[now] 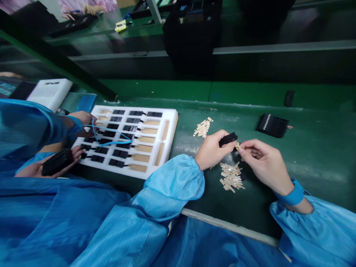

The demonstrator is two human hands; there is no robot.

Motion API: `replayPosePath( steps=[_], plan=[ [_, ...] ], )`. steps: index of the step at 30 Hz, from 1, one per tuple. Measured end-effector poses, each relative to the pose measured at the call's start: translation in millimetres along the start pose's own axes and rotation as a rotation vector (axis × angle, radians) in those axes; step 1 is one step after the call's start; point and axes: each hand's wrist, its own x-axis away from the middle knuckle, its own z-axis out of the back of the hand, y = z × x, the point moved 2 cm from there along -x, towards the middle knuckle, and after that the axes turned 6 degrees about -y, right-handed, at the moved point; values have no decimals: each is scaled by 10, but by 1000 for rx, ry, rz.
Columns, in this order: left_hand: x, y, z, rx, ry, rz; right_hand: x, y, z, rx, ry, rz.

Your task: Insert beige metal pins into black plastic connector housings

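Observation:
My left hand (211, 150) is closed around a small black block-like part (228, 139), which tilts up to the right. Between the thumb and forefinger of my right hand (263, 159) is a small pale strip (237, 146), touching or very close to the end of the black part. Just below both hands lies a loose pile of similar pale strips (231, 176). A smaller heap of strips (202, 128) sits up and left of my left hand. To the right, black parts stand side by side in a row (273, 125).
A white foam tray (171, 128) holding black parts lies to the left. Beside it, a co-worker's hands (59, 163) handle a black part. A single black piece (289, 98) is at the far right. A green post (69, 63) rises at the left, and another person's hands (93, 9) show across the bench.

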Motion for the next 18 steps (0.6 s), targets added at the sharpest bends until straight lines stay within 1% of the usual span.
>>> replayPosePath(
  steps=[4,6,9,11,13,18],
  plan=[
    [13,31,-7,-36,4,3,20,-16,-30,41,53,40],
    [28,56,-6,-47,34,-13,27,-21,-30,76,64,47],
    [52,102,-10,-99,53,-100,35,-24,-18,173,87,87],
    [62,125,-19,-136,19,-179,35,-30,-3,236,123,129],
    [66,132,-26,-136,-10,-227,30,-45,12,276,156,176],
    [52,105,-28,-90,-7,-183,26,-90,27,358,177,340]
  ],
)
